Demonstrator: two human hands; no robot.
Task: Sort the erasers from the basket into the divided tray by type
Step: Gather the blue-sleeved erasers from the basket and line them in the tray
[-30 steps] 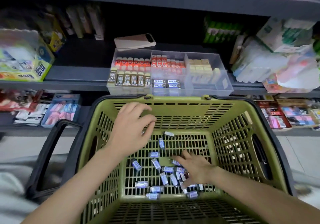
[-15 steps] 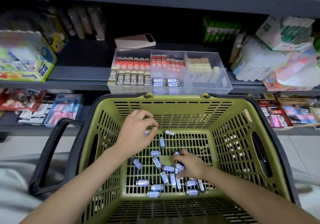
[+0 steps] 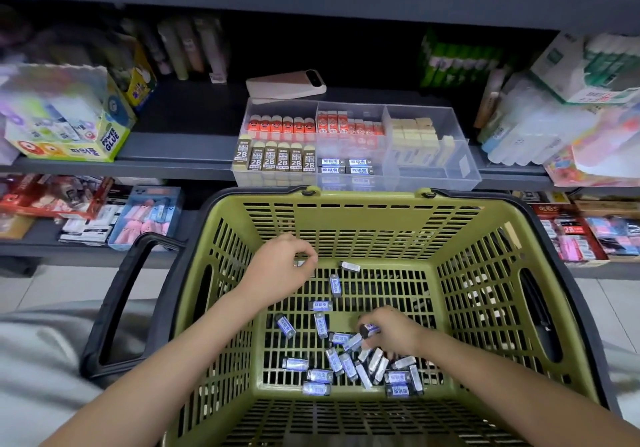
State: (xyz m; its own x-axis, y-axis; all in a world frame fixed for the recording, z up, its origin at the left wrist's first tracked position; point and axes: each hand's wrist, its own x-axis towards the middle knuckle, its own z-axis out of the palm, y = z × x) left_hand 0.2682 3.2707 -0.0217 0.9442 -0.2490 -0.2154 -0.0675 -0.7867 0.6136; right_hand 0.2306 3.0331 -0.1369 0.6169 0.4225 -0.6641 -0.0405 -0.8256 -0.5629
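left hand [image 3: 280, 268], now deeper in the basket [image 3: 346, 218], pinches a far eraser [image 3: 300, 263]; right hand [image 3: 393, 330] pinches a second eraser [image 3: 370, 328]; roughly twenty loose erasers [image 3: 320, 375] lie scattered.

Grey shelf [image 3: 173, 166], across the middle of the frame. At upper left, a glue box [image 3: 69, 128] marked POWER GLUE is set on it. A flat white device [image 3: 285, 84] is laid at upper centre, toward the back. Green packs [image 3: 457, 62] are stacked at upper right, with white packets [image 3: 533, 135] just beside them toward the right edge. On the lower shelf [image 3: 31, 244], red packs [image 3: 52, 197] and a blue box [image 3: 149, 214] of pink items are shown at left, a red carton [image 3: 568, 232] at right. Pale floor tiles [image 3: 606, 308] are seen at right.
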